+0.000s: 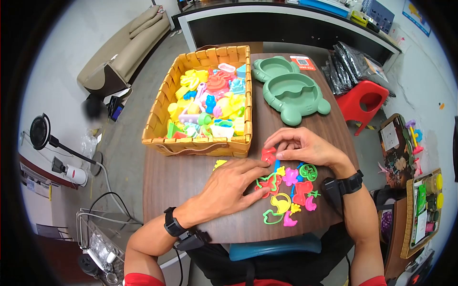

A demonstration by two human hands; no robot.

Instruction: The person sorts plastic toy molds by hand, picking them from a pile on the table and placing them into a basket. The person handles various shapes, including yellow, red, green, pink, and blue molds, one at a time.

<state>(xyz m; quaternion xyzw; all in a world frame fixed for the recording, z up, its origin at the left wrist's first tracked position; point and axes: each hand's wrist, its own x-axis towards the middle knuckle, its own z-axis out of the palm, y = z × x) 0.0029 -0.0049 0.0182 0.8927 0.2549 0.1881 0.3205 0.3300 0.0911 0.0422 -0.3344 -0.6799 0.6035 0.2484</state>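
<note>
Palm down on the brown table, my left hand has its fingers spread. Its fingertips reach a green cutter outline and the red plastic pieces. My right hand has bent fingers, with thumb and forefinger at the edges of a small red plastic piece. Below and between the hands lie several toy pieces: a pink flower shape, a round green piece, a red mould, a yellow ring-shaped cutter and a pink crescent. A yellow piece is partly hidden behind my left hand.
A woven yellow basket full of colourful plastic toys stands at the table's back left. Behind my right hand sits a green animal-shaped tray. A red stool is off to the right, a blue seat at the near edge.
</note>
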